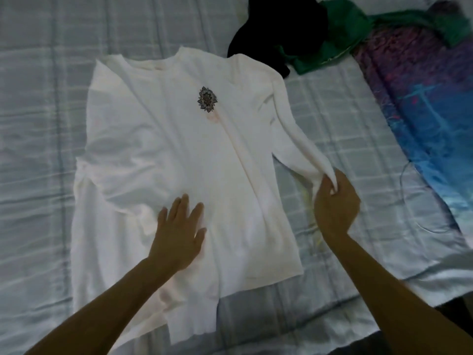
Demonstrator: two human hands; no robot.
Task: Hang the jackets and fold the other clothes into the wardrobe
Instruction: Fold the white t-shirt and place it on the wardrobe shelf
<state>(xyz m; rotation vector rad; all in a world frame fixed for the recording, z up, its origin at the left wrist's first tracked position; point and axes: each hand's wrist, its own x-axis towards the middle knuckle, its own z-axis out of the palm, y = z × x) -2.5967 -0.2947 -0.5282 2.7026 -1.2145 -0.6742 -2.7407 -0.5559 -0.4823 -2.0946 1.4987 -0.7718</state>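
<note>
A white long-sleeved top point(158, 139) with a dark ornamental emblem on the chest lies spread flat on the bed, neck away from me. My left hand point(179, 231) presses flat on its lower middle, fingers straight. My right hand point(335, 201) pinches the cuff of the top's right-side sleeve point(289, 131), which stretches from the shoulder down to that hand. The left-side sleeve is folded in over the body.
The bed has a pale blue-grey checked sheet point(41, 124). A black garment point(279, 29) and a green garment point(345, 32) lie bunched beyond the top's collar. A purple and blue patterned blanket point(422, 98) runs along the right side. The bed's edge is at lower right.
</note>
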